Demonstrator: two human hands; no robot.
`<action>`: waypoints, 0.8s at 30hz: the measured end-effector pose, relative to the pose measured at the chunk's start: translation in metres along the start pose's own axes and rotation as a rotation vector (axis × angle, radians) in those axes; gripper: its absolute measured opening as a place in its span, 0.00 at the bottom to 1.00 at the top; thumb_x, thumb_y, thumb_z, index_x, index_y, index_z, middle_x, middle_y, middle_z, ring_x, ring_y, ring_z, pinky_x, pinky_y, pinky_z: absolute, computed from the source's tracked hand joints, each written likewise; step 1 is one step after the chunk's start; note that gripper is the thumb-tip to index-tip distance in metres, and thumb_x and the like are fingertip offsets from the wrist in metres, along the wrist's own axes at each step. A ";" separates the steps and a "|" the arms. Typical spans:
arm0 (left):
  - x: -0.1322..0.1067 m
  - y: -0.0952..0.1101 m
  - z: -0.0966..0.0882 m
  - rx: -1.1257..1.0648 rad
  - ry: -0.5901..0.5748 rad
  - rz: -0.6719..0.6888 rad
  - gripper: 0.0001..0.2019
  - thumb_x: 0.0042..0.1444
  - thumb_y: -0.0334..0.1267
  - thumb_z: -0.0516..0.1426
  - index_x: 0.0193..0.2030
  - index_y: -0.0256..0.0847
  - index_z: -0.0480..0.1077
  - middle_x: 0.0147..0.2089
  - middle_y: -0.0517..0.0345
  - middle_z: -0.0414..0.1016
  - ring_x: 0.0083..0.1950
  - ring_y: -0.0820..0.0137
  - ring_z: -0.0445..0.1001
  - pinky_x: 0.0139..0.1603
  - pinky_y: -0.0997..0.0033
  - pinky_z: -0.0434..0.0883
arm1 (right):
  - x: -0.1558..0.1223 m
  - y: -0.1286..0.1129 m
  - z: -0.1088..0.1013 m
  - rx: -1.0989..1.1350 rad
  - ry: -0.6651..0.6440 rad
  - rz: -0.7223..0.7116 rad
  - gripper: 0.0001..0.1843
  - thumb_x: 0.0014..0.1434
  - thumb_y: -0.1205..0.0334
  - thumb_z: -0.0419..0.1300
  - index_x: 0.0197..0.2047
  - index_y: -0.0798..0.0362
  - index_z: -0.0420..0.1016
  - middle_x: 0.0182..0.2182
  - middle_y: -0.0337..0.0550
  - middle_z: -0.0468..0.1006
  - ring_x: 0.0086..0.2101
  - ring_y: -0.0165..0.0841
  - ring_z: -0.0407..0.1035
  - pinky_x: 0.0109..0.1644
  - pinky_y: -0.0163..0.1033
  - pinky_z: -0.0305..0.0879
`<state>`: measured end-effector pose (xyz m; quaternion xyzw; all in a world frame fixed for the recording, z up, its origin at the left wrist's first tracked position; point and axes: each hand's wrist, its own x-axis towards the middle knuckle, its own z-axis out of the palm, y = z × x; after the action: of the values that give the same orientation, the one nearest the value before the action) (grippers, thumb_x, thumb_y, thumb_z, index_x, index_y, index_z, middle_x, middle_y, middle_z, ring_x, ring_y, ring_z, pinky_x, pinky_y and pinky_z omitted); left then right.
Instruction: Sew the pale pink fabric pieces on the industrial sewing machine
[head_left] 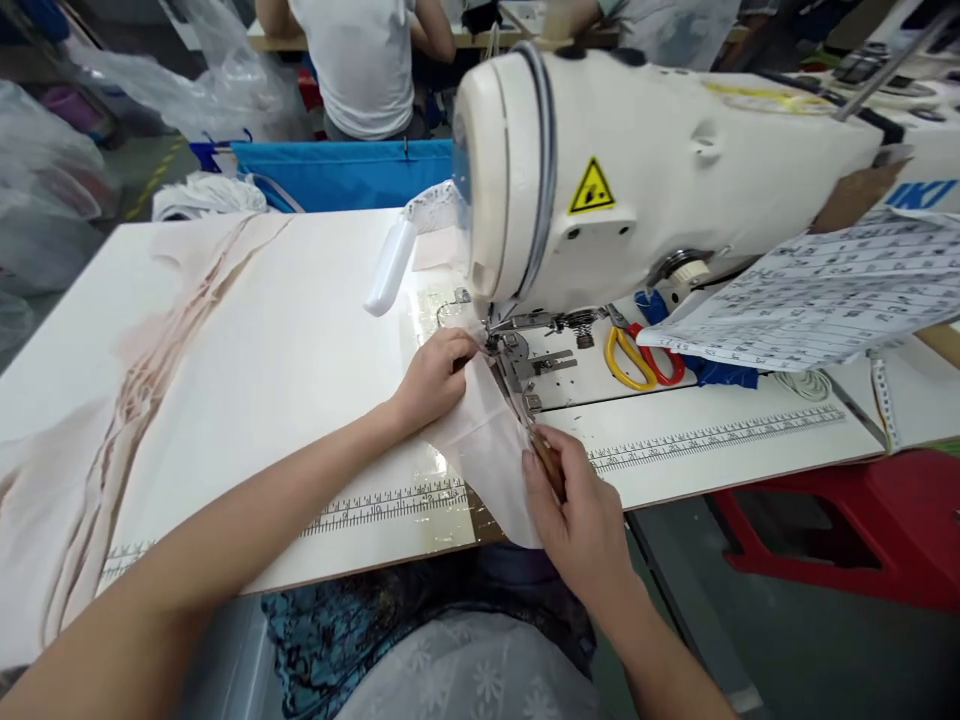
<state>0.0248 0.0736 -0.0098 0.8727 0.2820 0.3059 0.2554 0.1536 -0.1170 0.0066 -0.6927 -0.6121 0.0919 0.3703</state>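
Pinched pale pink fabric (487, 430) with the left hand (435, 380) below the rounded end of the sewing machine (637, 190), and closed the right hand (581, 510) around a brown-handled tool (549, 464) beside the fabric's edge. Had it slanting between both hands, partly over the front edge of the white table (322, 340). Read blue letters (921, 194) ending in "KI" on the machine, and noted a yellow warning triangle (592, 189) nearer the hands. Found numerals along a ruler strip (712, 440); could not make out the printed sheet's (810, 300) text. Saw pink cloth (157, 380) bunched at left, and scissors (646, 372) with yellow and red handles at right. Glimpsed, beyond, a white-shirted person (356, 65), plastic bags (45, 160) and a blue panel (352, 172); at right, a red stool (900, 540).
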 end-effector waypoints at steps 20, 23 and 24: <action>0.004 0.001 -0.003 -0.188 0.019 -0.087 0.08 0.59 0.34 0.56 0.33 0.43 0.77 0.40 0.56 0.79 0.43 0.66 0.76 0.47 0.63 0.74 | 0.031 0.017 0.022 -0.301 0.171 -0.152 0.15 0.69 0.68 0.49 0.49 0.60 0.76 0.37 0.44 0.86 0.30 0.34 0.80 0.25 0.36 0.64; 0.004 0.000 -0.003 -0.163 0.013 -0.076 0.07 0.59 0.34 0.56 0.33 0.43 0.76 0.40 0.56 0.78 0.43 0.66 0.76 0.47 0.62 0.74 | 0.031 0.017 0.024 -0.297 0.163 -0.156 0.14 0.69 0.68 0.50 0.50 0.60 0.75 0.38 0.44 0.86 0.30 0.34 0.80 0.25 0.36 0.64; 0.004 0.000 -0.003 -0.153 0.012 -0.069 0.07 0.59 0.34 0.56 0.33 0.43 0.76 0.40 0.56 0.78 0.43 0.66 0.75 0.47 0.62 0.74 | 0.031 0.017 0.024 -0.296 0.158 -0.157 0.14 0.69 0.68 0.50 0.50 0.60 0.75 0.38 0.44 0.86 0.30 0.34 0.80 0.25 0.36 0.64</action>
<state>0.0255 0.0764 -0.0064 0.8385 0.2893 0.3227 0.3302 0.1601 -0.0783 -0.0112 -0.6946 -0.6402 -0.0829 0.3174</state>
